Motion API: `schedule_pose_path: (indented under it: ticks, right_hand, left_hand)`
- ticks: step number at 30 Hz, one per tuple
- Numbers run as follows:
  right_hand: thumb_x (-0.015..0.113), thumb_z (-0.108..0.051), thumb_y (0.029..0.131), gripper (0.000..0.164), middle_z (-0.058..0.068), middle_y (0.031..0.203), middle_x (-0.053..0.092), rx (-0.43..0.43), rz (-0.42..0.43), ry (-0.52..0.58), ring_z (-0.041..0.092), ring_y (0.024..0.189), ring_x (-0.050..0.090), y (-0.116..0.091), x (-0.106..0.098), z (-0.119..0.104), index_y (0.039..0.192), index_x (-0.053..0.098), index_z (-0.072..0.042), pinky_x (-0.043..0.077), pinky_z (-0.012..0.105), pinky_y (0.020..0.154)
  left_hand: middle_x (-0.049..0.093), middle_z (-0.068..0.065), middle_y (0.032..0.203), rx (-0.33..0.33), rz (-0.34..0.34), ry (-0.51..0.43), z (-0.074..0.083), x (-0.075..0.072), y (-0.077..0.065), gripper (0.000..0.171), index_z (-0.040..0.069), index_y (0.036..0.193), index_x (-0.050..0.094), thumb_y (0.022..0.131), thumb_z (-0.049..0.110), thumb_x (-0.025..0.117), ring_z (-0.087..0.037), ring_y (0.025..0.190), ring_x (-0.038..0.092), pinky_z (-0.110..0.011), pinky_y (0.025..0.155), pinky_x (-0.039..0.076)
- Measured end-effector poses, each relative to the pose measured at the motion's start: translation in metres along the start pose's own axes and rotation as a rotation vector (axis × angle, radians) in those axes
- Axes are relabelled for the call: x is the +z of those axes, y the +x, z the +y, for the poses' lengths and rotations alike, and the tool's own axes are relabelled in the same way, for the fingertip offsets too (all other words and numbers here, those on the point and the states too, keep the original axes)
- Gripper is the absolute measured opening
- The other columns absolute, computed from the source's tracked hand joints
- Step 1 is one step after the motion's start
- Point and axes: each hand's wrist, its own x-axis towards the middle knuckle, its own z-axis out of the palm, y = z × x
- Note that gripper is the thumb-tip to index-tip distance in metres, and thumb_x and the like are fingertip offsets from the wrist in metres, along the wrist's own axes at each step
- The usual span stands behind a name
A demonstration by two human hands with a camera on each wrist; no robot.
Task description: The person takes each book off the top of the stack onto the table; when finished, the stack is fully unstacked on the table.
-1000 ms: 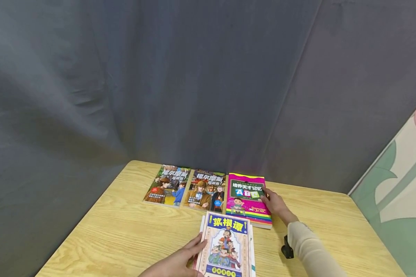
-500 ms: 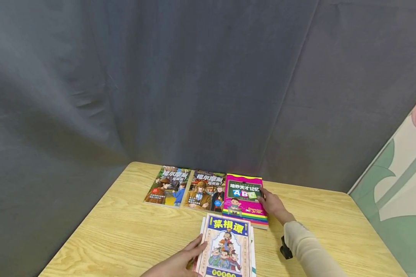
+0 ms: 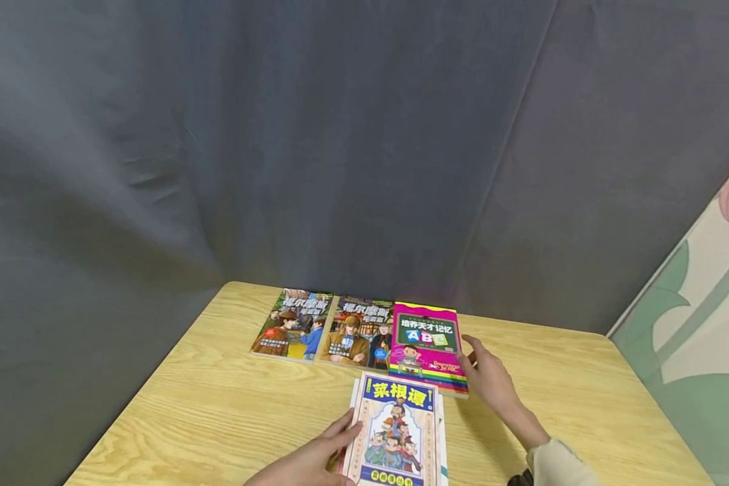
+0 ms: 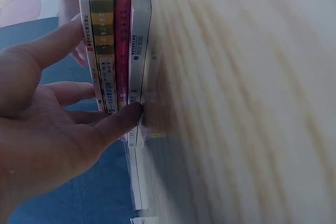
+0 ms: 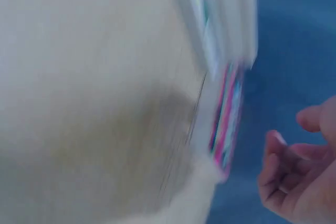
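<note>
A stack of several books stands near the front of the table, topped by a cartoon-covered book (image 3: 397,432); the spines (image 4: 122,40) show in the left wrist view. My left hand (image 3: 316,455) rests against the stack's left side, fingers spread and fairly straight. In the left wrist view, one fingertip (image 4: 137,109) touches the lowest book. A pink ABC book (image 3: 428,368) lies flat behind the stack. Just right of that book is my right hand (image 3: 495,381), fingers loosely bent and holding nothing. The right wrist view is blurred, but it shows this hand apart from the books.
Two detective comic-style books (image 3: 294,327) lie in a row left of the pink one. The wooden table (image 3: 219,405) ends at a dark grey curtain (image 3: 352,148) behind. A flower-painted wall (image 3: 698,337) is on the right.
My right hand has nudged the pink book left, up close to the neighbouring book, then let go and drawn back toward the right. My left hand has stayed on the stack.
</note>
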Motion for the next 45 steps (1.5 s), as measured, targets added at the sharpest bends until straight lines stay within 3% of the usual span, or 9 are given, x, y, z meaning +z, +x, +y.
schedule_pose_path:
  ticks: [6,12,15,18,22,29,35,45]
  right_hand:
    - [0.058,-0.025,0.098,0.048,0.000,0.079,0.059,0.040,-0.150,0.078,0.009,0.055,0.049,-0.060,0.005,-0.034,0.140,0.047,-0.005,0.039,0.023,0.048]
    - [0.058,-0.045,0.094,0.072,0.005,0.105,0.058,0.154,-0.333,0.163,0.015,0.067,0.053,-0.093,0.021,-0.042,0.149,0.033,-0.008,0.045,0.029,0.059]
    - [0.062,-0.052,0.088,0.083,0.010,0.120,0.048,0.225,-0.376,0.218,0.018,0.080,0.053,-0.097,0.027,-0.043,0.152,0.027,-0.011,0.047,0.031,0.065]
    - [0.068,-0.053,0.084,0.090,0.013,0.125,0.042,0.263,-0.371,0.247,0.019,0.085,0.052,-0.099,0.031,-0.043,0.153,0.026,-0.013,0.047,0.030,0.066]
    - [0.072,-0.049,0.081,0.093,0.015,0.125,0.041,0.243,-0.351,0.265,0.019,0.085,0.050,-0.100,0.034,-0.041,0.153,0.025,-0.012,0.047,0.028,0.063]
    - [0.073,-0.029,0.085,0.083,0.017,0.126,0.047,0.140,-0.299,0.336,0.018,0.077,0.054,-0.096,0.032,-0.034,0.152,0.028,-0.010,0.049,0.025,0.061]
    - [0.067,-0.022,0.091,0.077,0.026,0.134,0.042,0.080,-0.376,0.455,0.022,0.081,0.057,-0.099,0.025,-0.018,0.153,0.024,-0.008,0.051,0.026,0.065]
    - [0.062,-0.018,0.094,0.070,0.035,0.140,0.034,0.132,-0.459,0.708,0.029,0.094,0.065,-0.105,0.019,-0.006,0.153,0.025,-0.006,0.057,0.033,0.072]
  left_hand:
    - [0.007,-0.019,0.159,-0.017,0.016,0.008,0.004,0.001,-0.001,0.080,0.012,0.153,0.026,0.087,0.022,0.070,-0.050,0.139,0.015,-0.029,0.102,0.039]
    - [0.008,-0.021,0.159,-0.027,0.033,0.062,0.006,0.003,-0.001,0.083,0.011,0.153,0.026,0.086,0.025,0.072,-0.050,0.138,0.017,-0.044,0.107,0.036]
    - [0.009,-0.020,0.159,-0.032,0.041,0.091,0.008,0.003,-0.002,0.082,0.012,0.153,0.026,0.086,0.028,0.071,-0.050,0.138,0.018,-0.050,0.106,0.035]
    - [0.009,-0.019,0.159,-0.037,0.041,0.106,0.010,0.002,-0.003,0.082,0.014,0.154,0.025,0.087,0.031,0.070,-0.048,0.139,0.019,-0.048,0.107,0.035]
    - [0.008,-0.019,0.160,-0.034,0.043,0.099,0.012,0.000,-0.006,0.082,0.015,0.154,0.024,0.087,0.034,0.068,-0.047,0.140,0.018,-0.045,0.109,0.033]
    - [0.007,-0.012,0.161,-0.054,0.057,0.080,0.012,-0.002,-0.006,0.082,0.022,0.155,0.022,0.088,0.036,0.068,-0.044,0.141,0.017,-0.060,0.106,0.028]
    - [0.005,-0.013,0.161,-0.056,0.041,0.053,0.011,-0.001,-0.005,0.082,0.012,0.153,0.027,0.086,0.031,0.071,-0.045,0.142,0.014,-0.057,0.107,0.029]
    - [0.014,-0.016,0.159,-0.118,0.049,0.053,0.010,0.004,-0.005,0.083,0.014,0.152,0.030,0.084,0.026,0.075,-0.044,0.141,0.018,-0.059,0.105,0.031]
